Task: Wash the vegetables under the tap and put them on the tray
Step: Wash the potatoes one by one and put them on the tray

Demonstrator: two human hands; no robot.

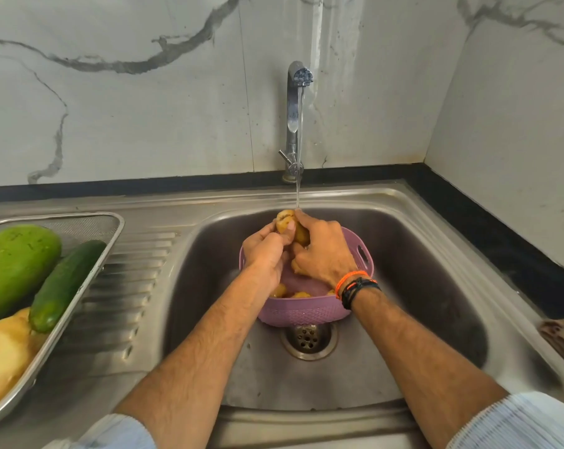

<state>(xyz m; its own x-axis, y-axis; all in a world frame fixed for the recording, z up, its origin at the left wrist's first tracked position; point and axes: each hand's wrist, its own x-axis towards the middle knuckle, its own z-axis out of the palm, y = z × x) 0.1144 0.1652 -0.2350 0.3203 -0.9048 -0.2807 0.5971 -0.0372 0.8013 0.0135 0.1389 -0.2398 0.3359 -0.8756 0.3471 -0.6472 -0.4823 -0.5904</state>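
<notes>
Both hands hold one yellow potato under the thin stream from the steel tap. My left hand grips it from the left, thumb across its front. My right hand wraps it from the right, fingers curled over it. Below them a pink plastic basket stands in the sink with more potatoes inside, partly hidden by my wrists. On the left drainboard a steel mesh tray carries a cucumber, a pale green vegetable and washed potatoes.
The drain shows just in front of the basket. The ribbed drainboard lies between tray and basin. Marble walls close off the back and right. A brownish object pokes in at the right edge.
</notes>
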